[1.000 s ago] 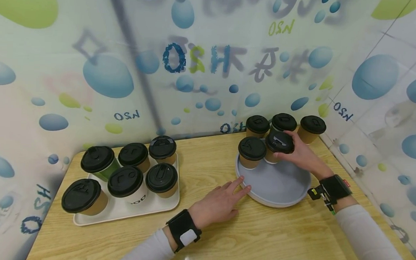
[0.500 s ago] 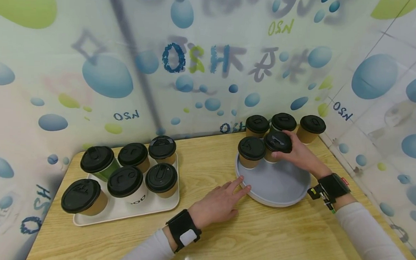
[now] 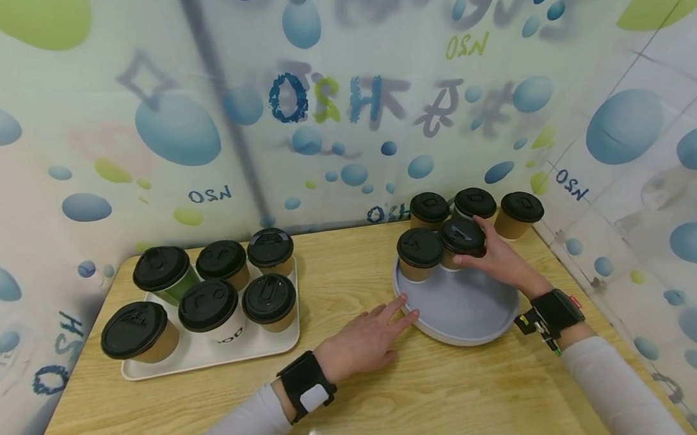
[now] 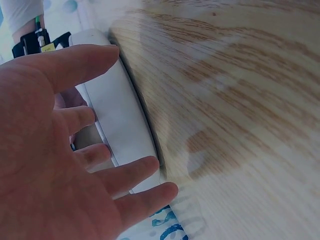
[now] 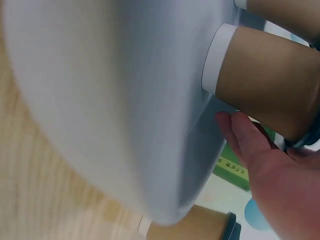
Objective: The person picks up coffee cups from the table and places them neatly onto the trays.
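My right hand (image 3: 499,261) grips a brown paper cup with a black lid (image 3: 462,237), thumb and fingers at its sides. This cup stands upright at the back of a round grey tray (image 3: 472,311). Close on its left is another brown lidded cup (image 3: 419,255) on the same tray. Seen from the right wrist, the gripped cup (image 5: 270,75) has its white base band against the tray floor, fingertips along its side. My left hand (image 3: 361,343) lies with fingers stretched out, fingertips at the round tray's front left rim. In the left wrist view its fingers (image 4: 127,175) overlap the tray's outer wall (image 4: 120,115).
Behind the round tray stand a brown cup (image 3: 429,211), a dark green cup (image 3: 474,203) and another brown cup (image 3: 519,215). At left, a white rectangular tray (image 3: 211,364) bears several lidded cups. A patterned wall covering (image 3: 339,166) rises behind the wooden table (image 3: 446,394).
My right hand has shifted the gripped cup slightly left, nearer to the neighbouring cup on the round tray. My left hand has stayed at the rim.
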